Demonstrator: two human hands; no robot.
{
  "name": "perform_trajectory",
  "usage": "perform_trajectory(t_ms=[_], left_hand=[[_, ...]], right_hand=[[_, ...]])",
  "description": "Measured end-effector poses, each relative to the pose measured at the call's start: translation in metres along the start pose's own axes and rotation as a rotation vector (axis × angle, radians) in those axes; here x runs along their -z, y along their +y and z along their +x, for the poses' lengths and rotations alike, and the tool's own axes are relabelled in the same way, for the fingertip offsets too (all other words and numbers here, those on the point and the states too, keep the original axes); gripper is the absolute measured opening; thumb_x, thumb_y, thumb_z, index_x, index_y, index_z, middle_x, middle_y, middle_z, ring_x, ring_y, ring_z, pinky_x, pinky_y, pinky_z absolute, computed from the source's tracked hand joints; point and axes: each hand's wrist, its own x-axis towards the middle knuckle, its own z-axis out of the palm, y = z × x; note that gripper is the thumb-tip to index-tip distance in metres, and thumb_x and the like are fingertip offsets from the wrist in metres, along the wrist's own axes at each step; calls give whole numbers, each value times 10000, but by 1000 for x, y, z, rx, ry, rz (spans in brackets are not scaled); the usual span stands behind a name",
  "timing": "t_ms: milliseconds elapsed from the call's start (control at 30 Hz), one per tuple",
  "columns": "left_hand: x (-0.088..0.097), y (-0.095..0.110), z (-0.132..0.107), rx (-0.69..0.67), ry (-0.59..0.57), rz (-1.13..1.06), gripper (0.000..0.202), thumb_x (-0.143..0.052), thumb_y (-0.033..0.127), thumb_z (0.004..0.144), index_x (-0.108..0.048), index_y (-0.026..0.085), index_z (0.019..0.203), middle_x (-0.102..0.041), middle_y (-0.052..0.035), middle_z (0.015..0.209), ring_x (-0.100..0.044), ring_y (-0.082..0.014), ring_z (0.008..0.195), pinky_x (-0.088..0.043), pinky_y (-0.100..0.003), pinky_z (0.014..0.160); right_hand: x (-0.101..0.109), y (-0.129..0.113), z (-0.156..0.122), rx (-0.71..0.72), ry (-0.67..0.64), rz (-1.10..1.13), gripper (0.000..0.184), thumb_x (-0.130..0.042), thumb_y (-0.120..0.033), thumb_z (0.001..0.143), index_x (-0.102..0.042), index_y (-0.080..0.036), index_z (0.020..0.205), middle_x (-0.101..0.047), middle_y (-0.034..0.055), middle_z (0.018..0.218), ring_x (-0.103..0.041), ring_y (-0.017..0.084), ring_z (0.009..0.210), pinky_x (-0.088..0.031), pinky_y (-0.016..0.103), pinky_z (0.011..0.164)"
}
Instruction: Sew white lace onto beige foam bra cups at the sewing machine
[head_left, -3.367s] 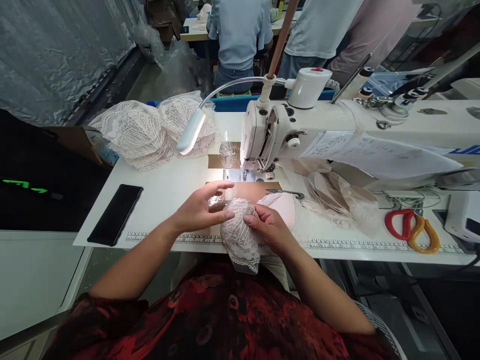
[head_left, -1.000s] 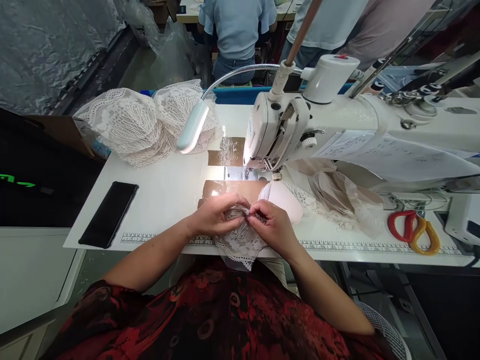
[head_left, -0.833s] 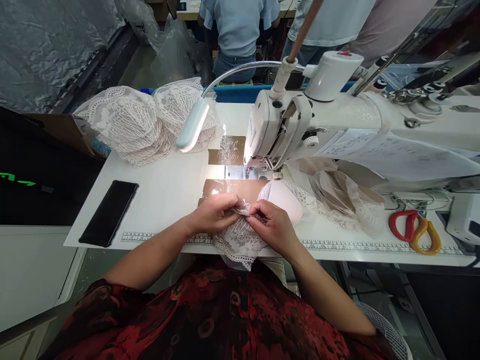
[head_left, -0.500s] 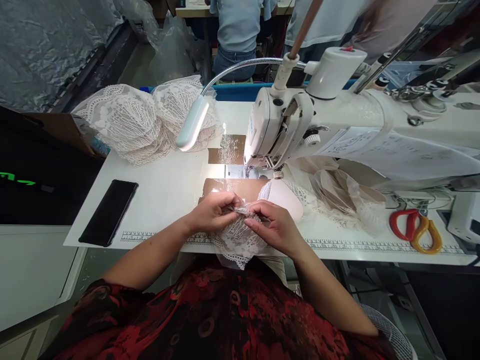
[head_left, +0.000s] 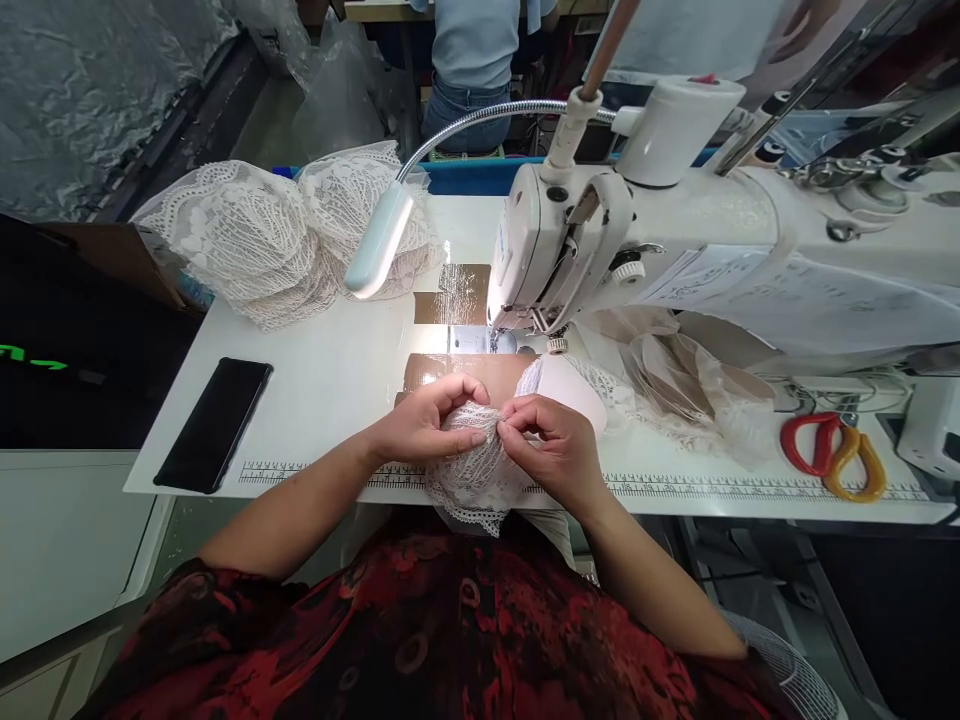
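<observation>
The left hand [head_left: 421, 428] and the right hand [head_left: 553, 447] meet fingertip to fingertip, each pinched shut on the top edge of the lace piece [head_left: 480, 478]. The lace piece lies at the near edge of the table [head_left: 330, 365], and its scalloped lower end hangs over that edge toward the lap. A pale cup [head_left: 576, 392] sits just behind the right hand and touches the lace. A brown taped patch [head_left: 439, 372] lies under the hands, and just beyond it is the needle end of the sewing machine [head_left: 570, 240]. The lamp [head_left: 377, 252] shines on the patch.

To the right of the cup, a clear bag [head_left: 694, 385] holds beige fabric. The scissors [head_left: 831, 455] lie well to the right. At the far left corner is a lace pile [head_left: 277, 240], with a phone [head_left: 214, 423] nearer the front. A cardboard box [head_left: 131, 262] stands beside the table; what it holds cannot be made out.
</observation>
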Motion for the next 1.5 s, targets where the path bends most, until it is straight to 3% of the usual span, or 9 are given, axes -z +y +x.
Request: perform_trajectory(t_ms=[100,400,567,767,833,933,1033,1233,1500], left_hand=[[3,2,2,73,-25,-19,363,-725,282,750,-537,135,1023,-546,-41,918,-519,-125,822,-429,-231,714],[5,0,5,353,-121,-157,343,-662,428,810,-637,88,844,-569,-9,697,-504,-92,626,-389,-207,577],[4,0,4,346,-38,-228,338,-691,409,791,-662,77,848,-598,-28,707,-531,-97,630,-413,-208,584],[6,0,2,288,52,-181,294,-689,374,798,-653,85,768,-511,21,584,-434,-57,513,-354,-178,494],[6,0,2,276,63,-153,291,-689,373,797,-661,84,769,-505,19,582,-428,-58,515,-342,-177,485],[6,0,2,248,91,-128,297,-698,379,784,-667,84,759,-504,15,584,-428,-63,520,-336,-182,483],[5,2,3,194,122,-93,295,-705,377,774,-676,84,764,-507,11,592,-427,-67,526,-341,-189,487],[5,3,4,99,125,-12,265,-699,354,779,-685,95,726,-547,-10,652,-450,-74,565,-359,-200,527],[7,-3,2,148,188,2,278,-690,382,779,-682,105,757,-554,-12,669,-466,-86,592,-361,-201,534]], right_hand=[[-1,1,0,15,-8,-24,149,-595,-184,786,-570,-214,642,-665,0,775,-613,119,677,-463,239,597],[-1,1,2,35,-58,-29,139,-599,-169,795,-568,-212,667,-664,2,787,-616,126,724,-461,248,643],[3,4,1,-141,-141,94,72,-626,-273,819,-602,-215,784,-638,0,747,-568,118,656,-452,247,602],[6,14,-2,-334,-224,398,397,-729,-350,729,-557,-234,1068,-616,16,913,-575,126,755,-498,268,694],[6,13,-2,-354,-246,364,367,-721,-374,734,-586,-219,1039,-610,14,866,-561,128,729,-482,264,667],[6,8,-1,-340,-224,220,208,-652,-395,789,-618,-195,834,-556,-14,692,-475,107,597,-404,238,551],[7,3,-1,-300,-167,123,208,-619,-369,809,-580,-188,712,-493,-34,604,-399,89,535,-334,227,498],[9,1,-4,-284,-135,120,207,-612,-341,795,-534,-193,673,-451,-46,575,-370,82,512,-302,219,470],[8,9,-3,-325,-127,225,237,-587,-397,817,-538,-195,702,-451,-43,574,-373,85,498,-300,220,446]])
